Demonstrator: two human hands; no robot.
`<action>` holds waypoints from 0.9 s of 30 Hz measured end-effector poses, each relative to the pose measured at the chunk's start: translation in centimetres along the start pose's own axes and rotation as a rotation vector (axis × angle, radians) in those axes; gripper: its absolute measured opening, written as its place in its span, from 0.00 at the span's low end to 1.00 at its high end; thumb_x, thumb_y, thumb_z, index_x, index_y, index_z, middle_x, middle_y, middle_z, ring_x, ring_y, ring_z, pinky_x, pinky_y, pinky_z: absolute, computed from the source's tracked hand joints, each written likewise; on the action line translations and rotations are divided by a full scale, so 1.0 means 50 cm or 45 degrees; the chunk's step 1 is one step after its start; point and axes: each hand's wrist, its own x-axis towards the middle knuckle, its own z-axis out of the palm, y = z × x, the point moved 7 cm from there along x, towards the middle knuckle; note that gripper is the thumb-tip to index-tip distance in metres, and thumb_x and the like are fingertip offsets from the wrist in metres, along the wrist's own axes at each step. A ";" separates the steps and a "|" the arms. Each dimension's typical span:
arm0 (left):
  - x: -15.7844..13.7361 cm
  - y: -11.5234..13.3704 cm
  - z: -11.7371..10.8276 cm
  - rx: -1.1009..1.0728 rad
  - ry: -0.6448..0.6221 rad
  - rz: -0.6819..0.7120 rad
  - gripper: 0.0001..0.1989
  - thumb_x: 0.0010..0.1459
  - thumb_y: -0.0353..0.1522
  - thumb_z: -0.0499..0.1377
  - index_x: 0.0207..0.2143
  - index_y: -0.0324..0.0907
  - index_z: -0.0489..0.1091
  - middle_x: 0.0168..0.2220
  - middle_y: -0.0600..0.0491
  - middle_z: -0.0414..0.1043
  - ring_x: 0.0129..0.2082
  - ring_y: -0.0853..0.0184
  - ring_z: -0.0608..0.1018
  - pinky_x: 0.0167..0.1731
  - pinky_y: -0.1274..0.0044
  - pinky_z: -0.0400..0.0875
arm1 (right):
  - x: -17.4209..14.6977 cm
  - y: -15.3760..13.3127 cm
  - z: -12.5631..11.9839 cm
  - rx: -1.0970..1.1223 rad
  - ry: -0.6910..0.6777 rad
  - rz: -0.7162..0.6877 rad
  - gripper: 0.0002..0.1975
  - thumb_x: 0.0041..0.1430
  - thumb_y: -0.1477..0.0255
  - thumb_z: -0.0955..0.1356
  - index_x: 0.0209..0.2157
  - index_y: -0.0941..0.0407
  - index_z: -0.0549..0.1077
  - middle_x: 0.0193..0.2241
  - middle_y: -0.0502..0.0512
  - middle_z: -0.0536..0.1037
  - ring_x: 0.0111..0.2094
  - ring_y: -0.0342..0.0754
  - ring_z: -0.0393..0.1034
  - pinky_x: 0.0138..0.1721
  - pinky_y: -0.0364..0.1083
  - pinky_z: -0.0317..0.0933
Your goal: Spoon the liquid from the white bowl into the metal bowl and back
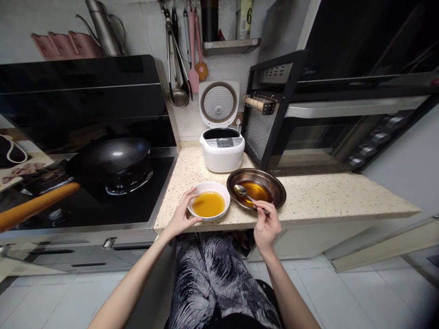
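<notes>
My left hand (184,214) grips the left rim of a white bowl (225,194), thumb at the front and fingers along the side. Amber liquid (209,204) fills the lower part of that bowl, which rests on the counter. In my right hand (267,224) is a metal spoon (241,190), pinched by its handle. The spoon's head hangs over a dark metal bowl (279,192), pointing left. A darker golden-brown liquid (257,194) lies in the metal bowl. The two bowls stand side by side, the white one to the left.
Behind the bowls stands a white rice cooker (223,157) with its lid up. A wok (113,155) sits on the stove to the left, its wooden handle (41,205) pointing toward me. An oven (318,137) in a black rack stands at right. Utensils (178,93) hang on the wall.
</notes>
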 end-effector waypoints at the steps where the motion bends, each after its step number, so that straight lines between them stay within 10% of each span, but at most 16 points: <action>1: 0.000 0.000 0.000 -0.002 -0.004 -0.006 0.38 0.58 0.58 0.63 0.62 0.46 0.65 0.71 0.36 0.56 0.72 0.42 0.59 0.69 0.46 0.56 | 0.000 -0.005 0.001 -0.027 -0.033 -0.065 0.07 0.71 0.73 0.66 0.41 0.53 0.77 0.36 0.55 0.82 0.40 0.50 0.78 0.44 0.51 0.74; 8: -0.001 -0.001 0.000 -0.012 0.008 -0.017 0.38 0.58 0.58 0.64 0.63 0.47 0.65 0.70 0.36 0.56 0.72 0.42 0.60 0.69 0.47 0.55 | -0.007 -0.045 0.004 -0.101 -0.221 -0.446 0.11 0.68 0.80 0.67 0.46 0.53 0.78 0.36 0.56 0.84 0.39 0.51 0.80 0.39 0.52 0.76; 27: 0.000 0.000 0.001 0.000 -0.012 -0.008 0.38 0.58 0.58 0.63 0.63 0.47 0.64 0.71 0.36 0.55 0.73 0.42 0.59 0.69 0.46 0.55 | -0.037 -0.033 0.003 -0.144 -0.379 -0.620 0.18 0.66 0.82 0.65 0.51 0.53 0.79 0.40 0.59 0.86 0.43 0.53 0.82 0.41 0.54 0.79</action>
